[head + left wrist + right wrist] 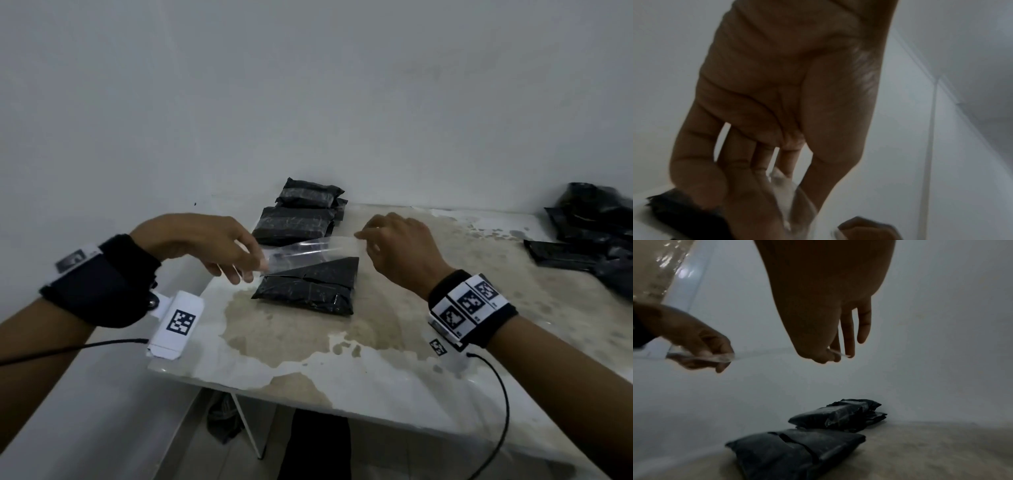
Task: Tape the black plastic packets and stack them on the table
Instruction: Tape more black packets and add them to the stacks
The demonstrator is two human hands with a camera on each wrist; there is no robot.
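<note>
Left hand [205,245] and right hand [397,248] each grip pinched on clear glossy tape strip [301,250]; below, creased black packet [308,289] on mottled worktop [411,342]

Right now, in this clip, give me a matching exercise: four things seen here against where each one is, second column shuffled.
Things:
1. strip of clear tape
2. folded packet
3. taped packets
4. loose pile of packets

Places:
A. far right of the table
B. at the wall, far side
C. stretched between the left hand and right hand
D. flat on the table below the hands

Pairs: 1-C, 2-D, 3-B, 4-A
</note>
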